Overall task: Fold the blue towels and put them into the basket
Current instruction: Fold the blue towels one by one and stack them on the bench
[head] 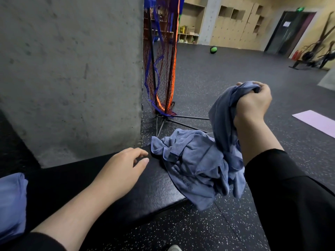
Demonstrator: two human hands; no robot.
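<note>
**A:** Where are your hands against the towels?

**B:** Your right hand (253, 104) is raised above the far end of the black padded bench (112, 185), fingers curled tight round a bunched blue towel (224, 113). You grip it at its top, and the cloth hangs down from your fist along the inside of your forearm.

**A:** And where does its lower end go?

**B:** It drops into the crumpled pile of blue towels (194, 165) that lies on the bench's right end and spills over the edge toward the speckled floor (226, 230). You cannot tell where the held towel stops and the pile begins.

**A:** Your left?

**B:** Your left hand (125, 167) rests palm down on the bench top, fingers loosely spread and holding nothing. Its fingertips sit just beside the pile's left edge, apart from it.

**A:** Any other towels?

**B:** A folded blue cloth (10, 201) shows at the frame's left edge, well apart from both hands. Behind the bench stand a concrete pillar (72, 69) and a red net on a stand (163, 60).
</note>
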